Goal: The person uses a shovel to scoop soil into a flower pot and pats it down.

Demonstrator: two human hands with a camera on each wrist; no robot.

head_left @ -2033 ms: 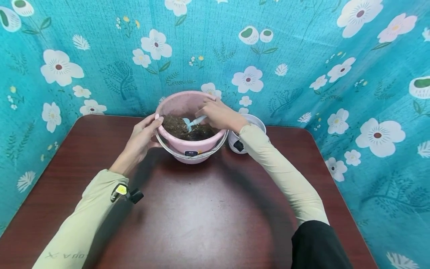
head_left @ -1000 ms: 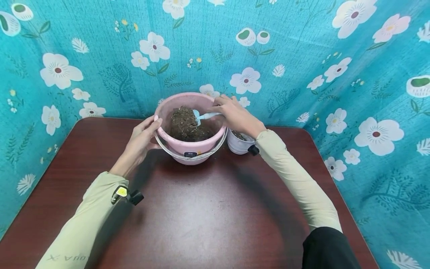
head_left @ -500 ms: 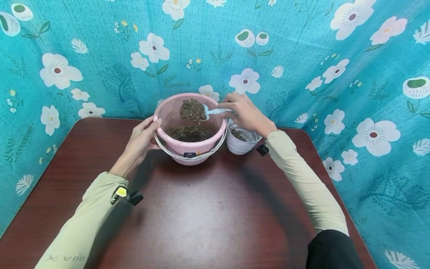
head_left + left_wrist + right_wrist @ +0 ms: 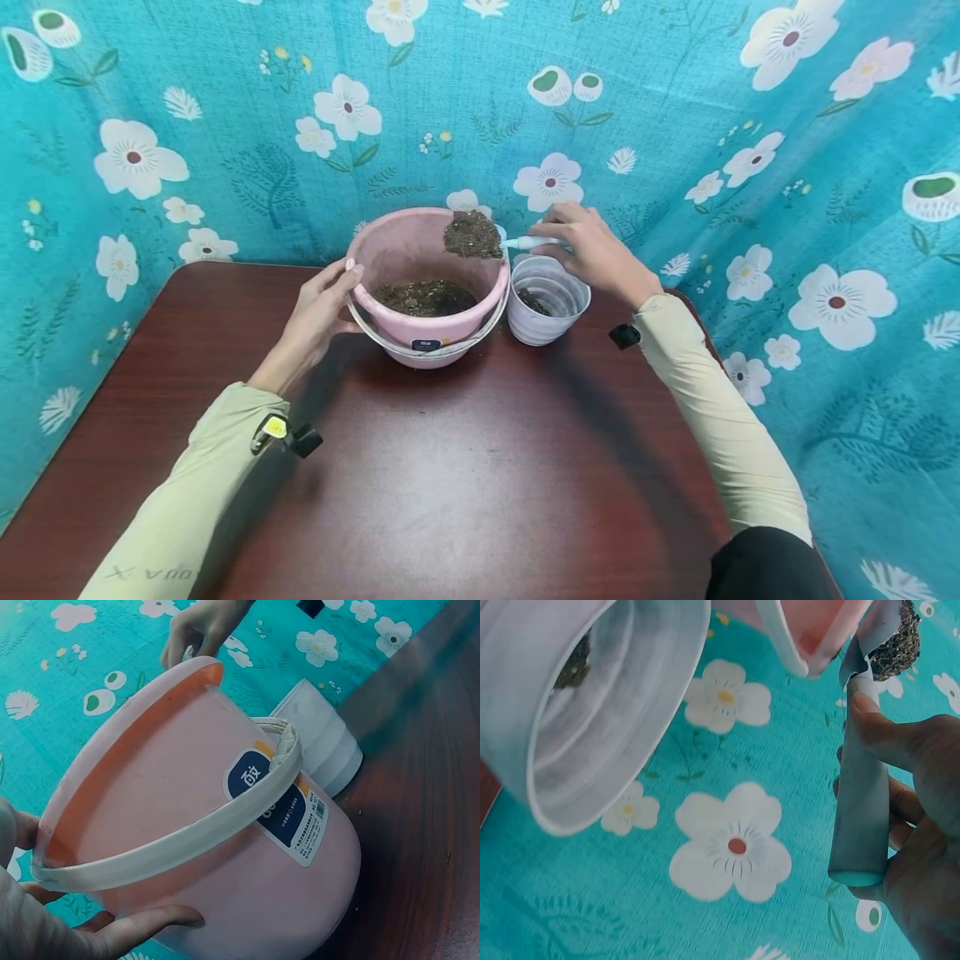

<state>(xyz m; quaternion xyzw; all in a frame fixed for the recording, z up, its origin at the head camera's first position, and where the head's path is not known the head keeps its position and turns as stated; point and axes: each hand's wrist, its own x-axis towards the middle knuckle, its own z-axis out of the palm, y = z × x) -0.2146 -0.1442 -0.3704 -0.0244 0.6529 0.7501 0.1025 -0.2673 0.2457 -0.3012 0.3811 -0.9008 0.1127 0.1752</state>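
Observation:
My left hand (image 4: 311, 317) grips the rim of a pink bucket (image 4: 397, 323), thumb at the rim and other fingers along the outside wall. The bucket's pale carrying handle (image 4: 172, 859) hangs down across its front. Dark soil (image 4: 423, 297) lies at the bottom. My right hand (image 4: 592, 254) holds a light blue garden trowel (image 4: 861, 802) by its handle. A heaped lump of soil (image 4: 472, 235) sits on the trowel's blade, over the bucket's right rim. Just right of the bucket stands a whitish flowerpot (image 4: 536, 330) with a little soil inside, below the right hand.
A dark red-brown table (image 4: 450, 483) carries the bucket and the pot near its back edge. A blue flowered curtain (image 4: 480, 100) hangs close behind and continues down the right side. A few small crumbs lie on the tabletop.
The trowel has come up out of the bucket's soil with a lump on it and moved right, toward the flowerpot. My left hand has kept its hold on the rim.

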